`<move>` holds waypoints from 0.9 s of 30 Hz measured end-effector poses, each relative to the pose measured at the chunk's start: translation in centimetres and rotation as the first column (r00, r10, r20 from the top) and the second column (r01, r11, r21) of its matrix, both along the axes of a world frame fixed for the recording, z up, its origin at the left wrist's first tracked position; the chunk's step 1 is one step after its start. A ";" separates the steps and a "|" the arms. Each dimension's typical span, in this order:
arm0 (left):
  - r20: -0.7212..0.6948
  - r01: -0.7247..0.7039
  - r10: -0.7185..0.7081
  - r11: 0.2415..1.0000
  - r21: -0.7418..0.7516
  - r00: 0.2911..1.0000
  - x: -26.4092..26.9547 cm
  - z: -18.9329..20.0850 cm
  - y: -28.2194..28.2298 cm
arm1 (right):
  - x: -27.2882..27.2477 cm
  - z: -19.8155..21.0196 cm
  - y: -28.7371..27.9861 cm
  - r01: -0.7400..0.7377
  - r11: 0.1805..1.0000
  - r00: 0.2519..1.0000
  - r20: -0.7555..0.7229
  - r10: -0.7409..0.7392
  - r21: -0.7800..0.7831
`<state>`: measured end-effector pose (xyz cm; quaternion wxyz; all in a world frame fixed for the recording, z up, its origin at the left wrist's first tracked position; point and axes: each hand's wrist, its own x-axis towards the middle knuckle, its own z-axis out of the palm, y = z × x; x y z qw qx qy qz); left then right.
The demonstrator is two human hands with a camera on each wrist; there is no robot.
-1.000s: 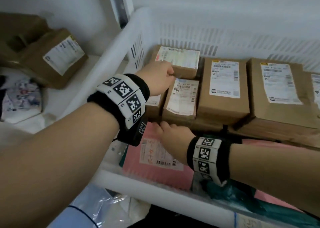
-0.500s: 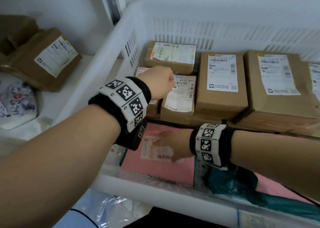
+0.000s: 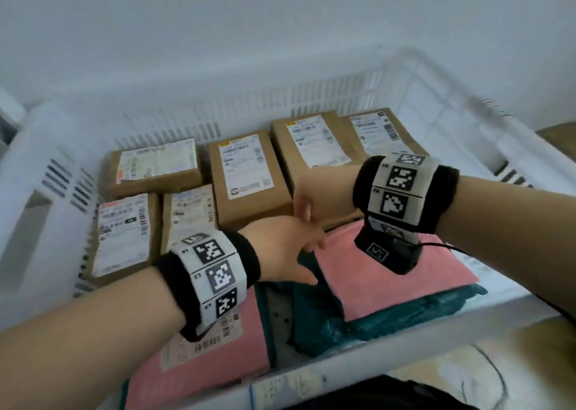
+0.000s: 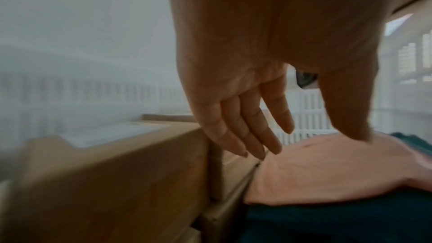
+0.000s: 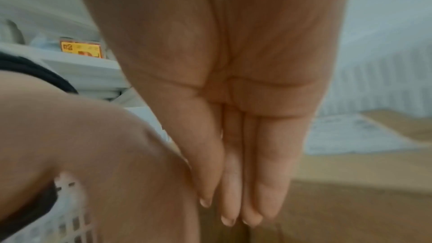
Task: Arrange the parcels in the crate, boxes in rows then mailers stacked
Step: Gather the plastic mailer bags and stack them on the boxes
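Note:
Several brown labelled boxes lie in rows along the back of the white crate (image 3: pixel 343 375), among them a middle box (image 3: pixel 246 172). In front lie a left pink mailer (image 3: pixel 212 359), a right pink mailer (image 3: pixel 389 281) and a teal mailer (image 3: pixel 318 316) under it. My left hand (image 3: pixel 307 253) (image 4: pixel 308 144) is flat with straight fingers, its tips at the gap between the boxes and the right pink mailer (image 4: pixel 327 169). My right hand (image 3: pixel 304 210) (image 5: pixel 231 215) points down with straight, closed fingers against a box front, just above the left hand. Neither holds anything.
The crate's slotted far wall (image 3: pixel 249 110) stands against a pale wall. A brown cardboard surface (image 3: pixel 452 372) shows below the near rim at the right. Another brown object (image 3: pixel 558 138) sits outside the crate's right side. The picture is motion-blurred.
The view has swung right. My left hand left the small boxes at the back left and came to the right pink mailer's edge. My right hand rose off the left pink mailer to the box front.

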<state>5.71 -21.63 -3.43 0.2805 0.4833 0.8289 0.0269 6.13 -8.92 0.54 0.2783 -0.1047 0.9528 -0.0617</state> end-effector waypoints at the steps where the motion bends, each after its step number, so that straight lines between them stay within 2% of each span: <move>1: -0.001 0.071 -0.071 0.997 -0.043 0.997 0.6 -0.5 0.8 | 0.3 -0.1 0.4 0.026 1.000 0.999 -0.024 -0.026 0.000; 4: -0.090 0.224 -0.232 0.970 -0.092 0.969 2.5 -1.8 2.7 | 1.0 0.1 1.9 0.125 0.992 0.989 -0.084 -0.126 -0.019; 6: -0.145 0.277 -0.278 0.960 -0.022 0.950 3.5 -2.4 3.5 | 1.4 0.2 3.0 0.164 0.986 0.983 -0.078 -0.166 -0.027; 8: -0.188 0.308 -0.292 0.950 0.060 0.938 3.7 -2.5 4.1 | 1.8 0.3 4.1 0.188 0.981 0.979 -0.067 -0.191 -0.039; 11: -0.175 0.240 -0.222 0.967 0.088 0.959 2.7 -2.4 4.3 | 2.1 0.4 5.0 0.207 0.977 0.975 -0.067 -0.211 -0.058; 15: -0.161 0.279 -0.308 0.943 -0.181 0.938 2.1 -3.3 3.9 | 2.0 0.5 5.0 0.212 0.973 0.974 -0.058 -0.218 -0.095; 17: -0.178 0.268 -0.285 0.956 -0.117 0.942 2.2 -3.7 4.0 | 1.9 0.5 4.9 0.197 0.976 0.978 -0.056 -0.203 -0.095; 21: -0.082 0.064 -0.060 0.997 0.047 0.995 1.8 -2.7 4.2 | 1.8 0.3 4.8 0.170 0.982 0.983 -0.053 -0.175 -0.085; 23: 0.083 -0.098 0.089 0.989 0.111 0.993 1.5 -2.3 3.9 | 1.6 0.3 4.7 0.162 0.984 0.984 -0.064 -0.167 -0.080; 25: 0.265 -0.312 0.258 0.932 0.185 0.929 1.1 -2.1 3.7 | 1.5 0.5 4.8 0.165 0.983 0.981 -0.092 -0.173 -0.086; 27: 0.354 -0.494 0.400 0.838 0.232 0.845 0.4 -2.0 3.7 | 1.5 0.9 4.8 0.169 0.983 0.978 -0.114 -0.177 -0.078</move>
